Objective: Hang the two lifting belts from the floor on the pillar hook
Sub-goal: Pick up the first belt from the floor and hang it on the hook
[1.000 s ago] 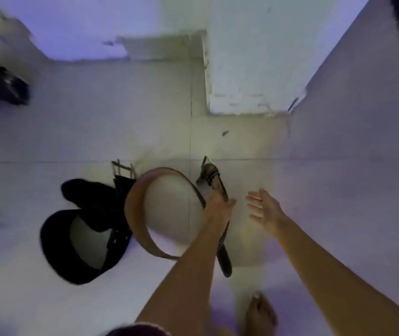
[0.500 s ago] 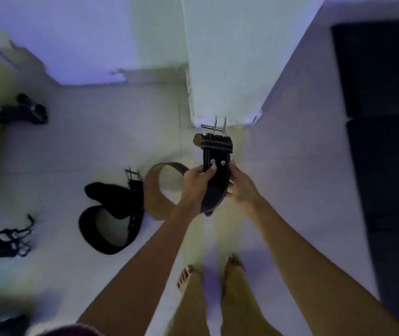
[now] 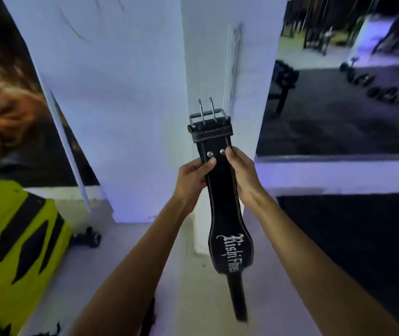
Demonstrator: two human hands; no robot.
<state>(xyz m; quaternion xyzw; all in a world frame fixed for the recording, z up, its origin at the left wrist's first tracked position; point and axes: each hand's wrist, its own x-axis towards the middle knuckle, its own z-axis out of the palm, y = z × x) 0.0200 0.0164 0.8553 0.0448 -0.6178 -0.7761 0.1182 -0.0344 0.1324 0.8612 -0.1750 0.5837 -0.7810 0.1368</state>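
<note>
First belt [image 3: 222, 190] up, buckle [image 3: 207, 117] on top, right before the pillar [image 3: 218, 57]. Left hand [image 3: 191, 178] and right hand [image 3: 241, 173] both pinch it just under the buckle, arms stretched forward. No hook visible; next, lift higher and slip the buckle over it. Second belt out of sight.

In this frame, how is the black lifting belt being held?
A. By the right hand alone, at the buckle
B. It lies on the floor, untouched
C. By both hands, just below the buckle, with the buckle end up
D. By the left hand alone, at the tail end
C: the left hand and right hand grip either side of the black lifting belt just under its metal buckle, the tail hanging down.
</note>
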